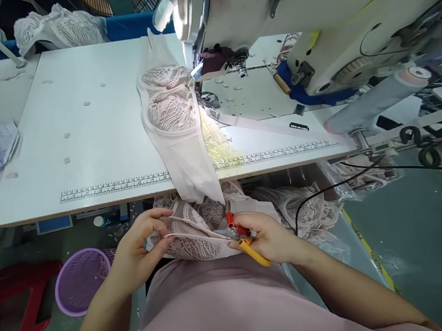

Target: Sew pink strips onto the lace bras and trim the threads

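Observation:
My left hand (144, 247) pinches the edge of a pale pink lace bra (198, 246) between thumb and fingers, just in front of the table edge. In my right hand (267, 235) is a pair of scissors (254, 253) with yellow and red handle parts. The blades point left over the bra and are partly hidden, so I cannot tell if they cut into it. Another lace bra (172, 110) lies on the table, its right edge at the sewing machine's needle area and its lower end hanging over the front edge.
A sewing machine (249, 1) stands over the table (88, 106), which has a printed ruler (134, 182). A wooden-handled tool (281, 83) lies under the machine arm. More lace pieces (310, 203) fill a bin below right. A purple basket (80, 285) and red stool (19, 297) stand left.

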A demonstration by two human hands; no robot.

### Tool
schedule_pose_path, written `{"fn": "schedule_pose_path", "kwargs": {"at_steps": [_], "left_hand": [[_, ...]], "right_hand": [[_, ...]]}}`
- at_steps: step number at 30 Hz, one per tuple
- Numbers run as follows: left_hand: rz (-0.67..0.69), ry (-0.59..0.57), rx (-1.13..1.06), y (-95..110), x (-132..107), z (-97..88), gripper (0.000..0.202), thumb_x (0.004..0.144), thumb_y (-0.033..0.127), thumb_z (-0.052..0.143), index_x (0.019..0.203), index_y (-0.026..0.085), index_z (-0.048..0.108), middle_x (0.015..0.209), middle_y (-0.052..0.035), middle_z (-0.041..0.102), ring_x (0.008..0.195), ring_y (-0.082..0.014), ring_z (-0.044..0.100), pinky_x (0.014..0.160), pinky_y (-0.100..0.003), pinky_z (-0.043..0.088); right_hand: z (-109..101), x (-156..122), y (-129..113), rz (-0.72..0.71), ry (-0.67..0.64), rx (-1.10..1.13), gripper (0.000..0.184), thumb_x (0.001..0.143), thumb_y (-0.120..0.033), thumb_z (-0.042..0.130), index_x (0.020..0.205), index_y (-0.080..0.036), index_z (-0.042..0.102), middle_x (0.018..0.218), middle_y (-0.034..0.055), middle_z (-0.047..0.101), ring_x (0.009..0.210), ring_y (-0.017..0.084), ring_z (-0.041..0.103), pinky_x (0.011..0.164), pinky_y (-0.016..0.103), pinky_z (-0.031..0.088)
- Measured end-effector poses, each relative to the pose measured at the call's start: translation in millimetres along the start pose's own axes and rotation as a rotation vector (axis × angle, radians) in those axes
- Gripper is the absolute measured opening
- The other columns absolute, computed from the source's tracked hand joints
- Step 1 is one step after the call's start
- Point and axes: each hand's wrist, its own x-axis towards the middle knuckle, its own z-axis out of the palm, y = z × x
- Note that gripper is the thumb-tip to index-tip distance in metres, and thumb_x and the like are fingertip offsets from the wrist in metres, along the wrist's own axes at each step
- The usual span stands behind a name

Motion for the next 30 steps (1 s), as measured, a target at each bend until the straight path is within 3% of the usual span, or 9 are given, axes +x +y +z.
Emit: {"fn": "schedule_pose_path", "kwargs": {"at_steps": [7,11,14,17,21,30], "left_hand": [[-0.037,-0.076,-0.046,-9,7,2.3,0.017,0.090,0.030,0.054,0.080,0.022,0.065,0.119,-0.0088,0.064,0.114,-0.0231,0.060,0.088,-0.030,0.051],[0.027,-0.028,-0.058,-12,11,5.7,0.014,0.089,0.026,0.056,0.083,0.024,0.068,0.108,-0.0061,0.066,0.107,-0.0207,0.062,0.087,-0.029,0.053],[0.089,0.041,-0.020,-10,13,6.0,0.012,0.087,0.024,0.059,0.081,0.024,0.070,0.126,-0.0071,0.057,0.108,-0.0207,0.062,0.088,-0.029,0.054],[0.125,-0.009,-0.016,-8,17,4.6,0.013,0.087,0.022,0.058,0.080,0.022,0.069,0.136,-0.0072,0.053,0.104,-0.0186,0.064,0.086,-0.028,0.055],[0.143,-0.064,0.008,-9,20,4.6,0.015,0.088,0.021,0.056,0.082,0.024,0.070,0.106,-0.0042,0.071,0.096,-0.0165,0.067,0.081,-0.025,0.056],[-0.031,0.152,-0.144,7,13,12.2,0.009,0.081,0.022,0.063,0.072,0.019,0.063,0.083,-0.0051,0.069,0.075,-0.0147,0.067,0.061,-0.021,0.055]], "right_hand": [[-1,-6,3,-0.072,-0.071,0.011,0.017,0.074,-0.012,0.054,0.062,-0.018,0.043,0.066,-0.0012,0.046,0.061,0.011,0.039,0.057,0.022,0.031],[-2,-7,4,-0.097,-0.077,0.008,0.015,0.072,-0.010,0.052,0.062,-0.018,0.045,0.065,-0.0013,0.046,0.061,0.011,0.039,0.056,0.022,0.031],[-2,-7,5,-0.090,-0.082,0.001,0.016,0.073,-0.012,0.054,0.062,-0.018,0.044,0.065,-0.0015,0.045,0.060,0.011,0.038,0.056,0.022,0.031],[-2,-8,6,-0.089,-0.093,-0.004,0.015,0.073,-0.012,0.055,0.064,-0.018,0.044,0.067,-0.0010,0.046,0.062,0.011,0.039,0.057,0.022,0.032],[-3,-10,6,-0.089,-0.114,-0.009,0.015,0.072,-0.012,0.054,0.064,-0.018,0.043,0.068,-0.0002,0.048,0.064,0.012,0.041,0.058,0.023,0.033],[1,-9,5,-0.006,0.044,-0.007,0.028,0.078,-0.025,0.057,0.063,-0.020,0.034,0.063,-0.0037,0.038,0.058,0.011,0.033,0.053,0.022,0.029]]}}
